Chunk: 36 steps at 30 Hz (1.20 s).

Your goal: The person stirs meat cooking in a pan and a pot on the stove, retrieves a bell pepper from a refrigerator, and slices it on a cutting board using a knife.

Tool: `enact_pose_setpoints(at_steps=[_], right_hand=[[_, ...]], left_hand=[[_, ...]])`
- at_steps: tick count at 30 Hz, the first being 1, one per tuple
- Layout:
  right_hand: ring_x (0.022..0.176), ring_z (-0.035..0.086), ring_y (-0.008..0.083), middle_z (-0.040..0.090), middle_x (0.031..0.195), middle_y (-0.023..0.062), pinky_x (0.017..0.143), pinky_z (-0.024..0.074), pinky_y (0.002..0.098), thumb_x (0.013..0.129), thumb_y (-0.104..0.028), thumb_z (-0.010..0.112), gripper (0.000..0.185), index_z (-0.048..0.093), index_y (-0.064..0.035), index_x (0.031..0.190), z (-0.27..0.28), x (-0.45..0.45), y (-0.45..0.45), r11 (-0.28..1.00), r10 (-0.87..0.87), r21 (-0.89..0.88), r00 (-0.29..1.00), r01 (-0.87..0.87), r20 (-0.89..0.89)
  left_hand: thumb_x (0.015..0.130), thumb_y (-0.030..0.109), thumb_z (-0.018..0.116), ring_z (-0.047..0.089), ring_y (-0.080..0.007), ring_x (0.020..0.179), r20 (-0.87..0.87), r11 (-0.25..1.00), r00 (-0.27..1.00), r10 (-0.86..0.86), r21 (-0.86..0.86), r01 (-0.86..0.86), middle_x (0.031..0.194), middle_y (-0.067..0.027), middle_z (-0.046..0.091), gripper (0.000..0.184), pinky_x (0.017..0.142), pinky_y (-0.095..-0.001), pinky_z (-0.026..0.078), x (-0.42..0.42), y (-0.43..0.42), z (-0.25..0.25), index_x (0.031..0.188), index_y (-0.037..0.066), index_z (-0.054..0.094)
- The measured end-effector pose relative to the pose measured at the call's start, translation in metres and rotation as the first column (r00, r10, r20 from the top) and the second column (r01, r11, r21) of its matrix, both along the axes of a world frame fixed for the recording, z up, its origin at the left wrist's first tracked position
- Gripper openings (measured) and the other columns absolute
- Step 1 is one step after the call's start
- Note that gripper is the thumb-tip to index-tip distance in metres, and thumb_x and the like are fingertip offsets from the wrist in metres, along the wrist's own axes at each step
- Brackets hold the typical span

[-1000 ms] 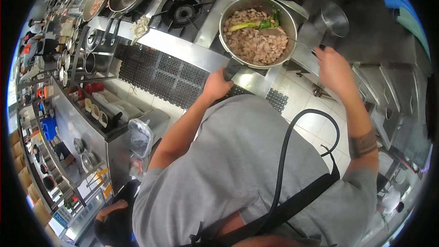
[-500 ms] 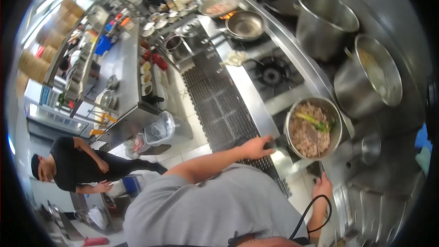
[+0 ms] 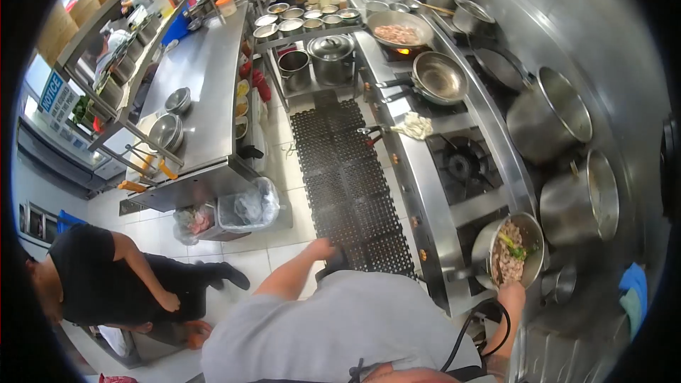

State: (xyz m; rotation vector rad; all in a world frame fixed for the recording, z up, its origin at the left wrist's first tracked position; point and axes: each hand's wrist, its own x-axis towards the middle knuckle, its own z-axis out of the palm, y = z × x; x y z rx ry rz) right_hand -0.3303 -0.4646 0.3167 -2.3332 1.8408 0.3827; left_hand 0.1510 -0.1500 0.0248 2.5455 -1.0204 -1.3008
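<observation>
At the lower right, my right hand [image 3: 510,293] is closed at the near rim of a metal pot [image 3: 484,245] on the stove, its fingers wrapped round the handle of a metal spoon that is now mostly hidden. Chunks of pale pinkish-brown meat [image 3: 509,259] fill the pot, with green scallion stalks [image 3: 512,247] on top. The pot's side handle [image 3: 461,275] points left over the stove's front edge. My left hand [image 3: 321,249] hangs away from the stove, above the floor mat's near end. Its fingers look curled, and nothing shows in them.
Two tall stockpots [image 3: 546,120] stand along the back wall. Beyond a bare burner [image 3: 462,163] sit an empty pan [image 3: 438,76] and a pan of meat [image 3: 397,30] over flame. A crumpled cloth [image 3: 413,126] lies on the stove edge. A person in black [image 3: 106,269] stands left, near a lined bin [image 3: 248,202].
My view has swung, so the stove sits further right. My left hand has drawn back from the stove edge. My right hand is now closer to the pot. The person in black has lowered their arms.
</observation>
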Motion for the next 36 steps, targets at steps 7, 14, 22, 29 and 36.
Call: enact_pose_setpoints(at_steps=[7,14,22,29,36], right_hand=[[0.109,0.060,0.0417,0.065,0.116,0.0256,0.096,0.0475,0.0463,0.091,-0.020,0.061,0.036,0.064,0.0038,0.118,0.072,0.185,0.006,0.893,0.421,-0.322,0.838,-0.316,0.346],[0.113,0.061,0.0387,0.065,0.120,0.0225,0.097,0.0486,0.0438,0.090,-0.029,0.064,0.046,0.062,-0.0037,0.128,0.058,0.362,0.040,0.565,0.616,0.298,0.634,-0.769,0.468],[0.106,0.064,0.0380,0.068,0.112,0.0216,0.091,0.0507,0.0455,0.091,-0.034,0.060,0.044,0.065,-0.0058,0.124,-0.081,0.480,0.002,0.337,0.752,0.546,0.568,-0.767,0.334],[0.106,0.064,0.0396,0.069,0.111,0.0220,0.093,0.0495,0.0465,0.090,-0.035,0.057,0.042,0.067,-0.0056,0.118,-0.136,0.595,-0.066,0.138,0.850,0.488,0.356,-0.862,0.388],[0.102,0.067,0.0399,0.070,0.106,0.0222,0.091,0.0516,0.0488,0.090,-0.031,0.059,0.035,0.070,-0.0058,0.111,-0.096,0.703,-0.143,0.141,0.859,0.432,0.326,-0.891,0.393]], left_hand=[[0.085,0.030,0.056,0.068,-0.0374,0.098,0.097,0.905,0.953,0.287,0.300,-0.303,0.101,-0.0256,0.071,0.039,0.091,-0.0458,0.052,0.121,0.184,-0.007,0.096,-0.003,0.073],[0.084,0.034,0.056,0.071,-0.0316,0.084,-0.050,0.834,0.844,0.534,0.195,-0.516,0.078,-0.0197,0.072,0.041,0.081,-0.0414,0.056,0.124,0.171,-0.029,0.077,-0.003,0.073],[0.084,0.032,0.061,0.071,-0.0307,0.076,-0.074,0.826,0.874,0.480,-0.297,-0.479,0.086,-0.0197,0.073,0.035,0.079,-0.0398,0.056,0.093,0.095,-0.017,0.092,-0.001,0.073],[0.083,0.021,0.066,0.069,-0.0283,0.061,0.019,0.861,0.861,0.508,-0.054,-0.506,0.075,-0.0159,0.070,0.022,0.057,-0.0386,0.056,0.160,0.173,-0.043,0.079,0.000,0.066],[0.085,0.020,0.065,0.067,-0.0235,0.061,-0.122,0.290,0.281,0.952,0.070,-0.954,0.074,-0.0128,0.069,0.021,0.053,-0.0363,0.053,0.234,0.079,0.012,0.088,-0.001,0.068]])
